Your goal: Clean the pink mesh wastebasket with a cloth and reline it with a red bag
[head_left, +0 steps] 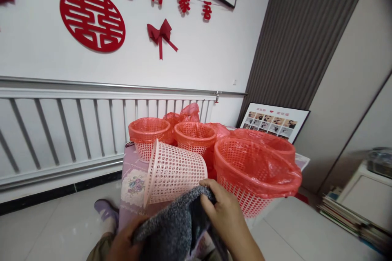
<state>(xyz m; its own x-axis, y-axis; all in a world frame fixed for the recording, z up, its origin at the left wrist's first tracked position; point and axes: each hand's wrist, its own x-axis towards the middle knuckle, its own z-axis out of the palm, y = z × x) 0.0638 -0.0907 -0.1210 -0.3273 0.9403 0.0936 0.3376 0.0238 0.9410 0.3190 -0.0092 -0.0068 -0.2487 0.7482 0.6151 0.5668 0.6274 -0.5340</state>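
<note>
Grey cloth (171, 222) held
It is grasped by fingers (212, 186) of the left hand (127, 238) and right hand (228, 211) (a pink basket (177, 172) is tipped beyond).

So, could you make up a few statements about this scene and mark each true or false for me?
1. The right hand grips the dark grey fabric. True.
2. The left hand is holding nothing. False: it grips the fabric at its other side.
3. The unlined pink basket stands upright. False: it lies on its side.
4. A red bag folds over the rim of the big basket at the right. True.
5. The red bow lies on the floor. False: it is on the wall, above the radiator.
</note>
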